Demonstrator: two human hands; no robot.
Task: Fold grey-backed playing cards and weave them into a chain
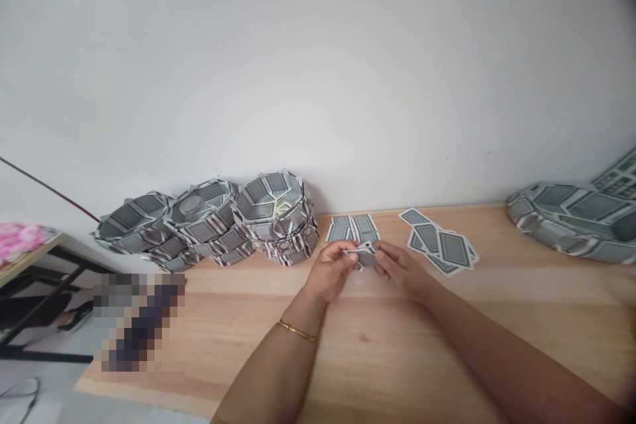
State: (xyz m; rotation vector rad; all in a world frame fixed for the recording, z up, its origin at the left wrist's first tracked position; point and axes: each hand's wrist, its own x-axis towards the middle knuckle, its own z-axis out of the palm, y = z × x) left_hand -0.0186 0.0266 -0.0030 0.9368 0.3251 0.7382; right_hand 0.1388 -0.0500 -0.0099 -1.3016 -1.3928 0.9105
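Note:
Between my two hands, just above the wooden table, is a grey-backed playing card [366, 258] that looks folded, with white edges showing. My left hand [329, 269] pinches its left side, thumb on top. My right hand [401, 269] grips the right side with fingers closed. Whether more than one card is held, I cannot tell. Right behind my hands lie more playing cards [366, 228] in a row, face down. To the right of my right hand, several loose cards [451, 248] overlap in a fanned heap.
Round baskets made of folded cards [272, 212] stand stacked at the back left of the table [368, 338]. A larger card basket [571, 218] sits at the far right. The wall rises behind. Pink items [22, 240] lie on another table at left, with a person's foot below.

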